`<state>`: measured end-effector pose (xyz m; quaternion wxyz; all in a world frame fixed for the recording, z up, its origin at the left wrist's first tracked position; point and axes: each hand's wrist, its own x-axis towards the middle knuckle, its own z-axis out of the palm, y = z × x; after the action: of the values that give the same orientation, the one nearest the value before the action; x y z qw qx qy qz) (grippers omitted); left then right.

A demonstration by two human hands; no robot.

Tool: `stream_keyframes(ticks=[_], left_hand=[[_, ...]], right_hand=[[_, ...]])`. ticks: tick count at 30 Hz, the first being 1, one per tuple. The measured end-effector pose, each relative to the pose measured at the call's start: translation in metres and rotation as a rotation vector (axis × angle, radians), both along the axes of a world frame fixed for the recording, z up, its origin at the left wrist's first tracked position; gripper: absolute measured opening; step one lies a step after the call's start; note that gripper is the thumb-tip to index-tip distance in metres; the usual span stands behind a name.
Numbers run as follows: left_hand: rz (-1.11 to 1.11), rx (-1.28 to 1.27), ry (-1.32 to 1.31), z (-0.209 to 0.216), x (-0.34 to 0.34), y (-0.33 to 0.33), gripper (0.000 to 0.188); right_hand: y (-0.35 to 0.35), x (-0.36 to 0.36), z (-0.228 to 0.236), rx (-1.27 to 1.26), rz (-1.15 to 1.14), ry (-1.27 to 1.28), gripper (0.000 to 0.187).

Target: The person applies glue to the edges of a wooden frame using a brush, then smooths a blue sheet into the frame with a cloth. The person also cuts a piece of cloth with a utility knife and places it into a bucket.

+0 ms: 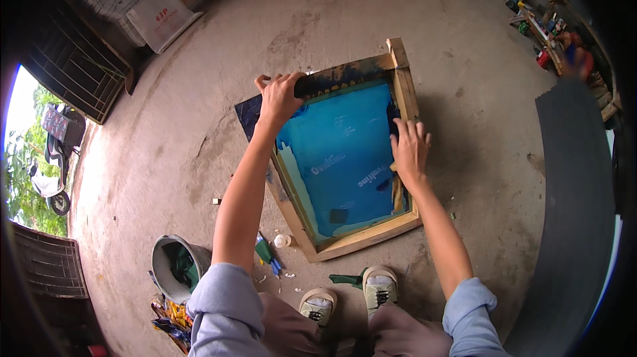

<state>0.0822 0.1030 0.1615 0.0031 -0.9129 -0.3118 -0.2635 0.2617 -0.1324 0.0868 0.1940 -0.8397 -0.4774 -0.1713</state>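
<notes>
A screen printing frame [361,231] is in front of my feet on the concrete floor, turned at an angle. Its wooden bars surround a blue mesh [348,151] with pale lettering and a small dark patch near the close end. Dark stains cover the far bar. My left hand [282,99] is closed over that bar near the far left corner. On the right bar, my right hand [411,151] curls its fingers around the wood. Whether the far end is lifted off the floor, I cannot tell.
A grey bucket [159,257] with green material inside stands at lower left, beside crumpled wrappers [169,324]. Green and blue scraps [267,254] and a white cap [283,241] lie near my shoes. A large dark sheet [570,224] spans the right side. A motorbike [56,158] stands outside the left opening.
</notes>
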Motion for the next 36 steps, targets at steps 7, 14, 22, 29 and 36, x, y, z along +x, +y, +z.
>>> stream_keyframes(ticks=[7,14,22,29,36], left_hand=[[0.032,0.007,0.032,0.017,-0.003,-0.016,0.047],[-0.01,0.108,-0.096,0.03,-0.008,-0.031,0.047],[-0.006,0.172,-0.132,0.036,-0.011,-0.046,0.047],[0.013,0.122,-0.135,0.04,-0.013,-0.053,0.046],[0.028,0.133,-0.123,0.041,-0.013,-0.054,0.047]], right_hand=[[0.017,0.015,-0.001,0.091,-0.106,-0.233,0.038],[0.017,-0.001,0.013,0.139,-0.182,-0.211,0.022],[0.026,0.001,0.013,0.267,-0.294,-0.107,0.009],[0.022,-0.001,0.008,0.379,-0.246,-0.075,0.005],[0.015,0.006,0.0,0.435,-0.161,-0.055,0.007]])
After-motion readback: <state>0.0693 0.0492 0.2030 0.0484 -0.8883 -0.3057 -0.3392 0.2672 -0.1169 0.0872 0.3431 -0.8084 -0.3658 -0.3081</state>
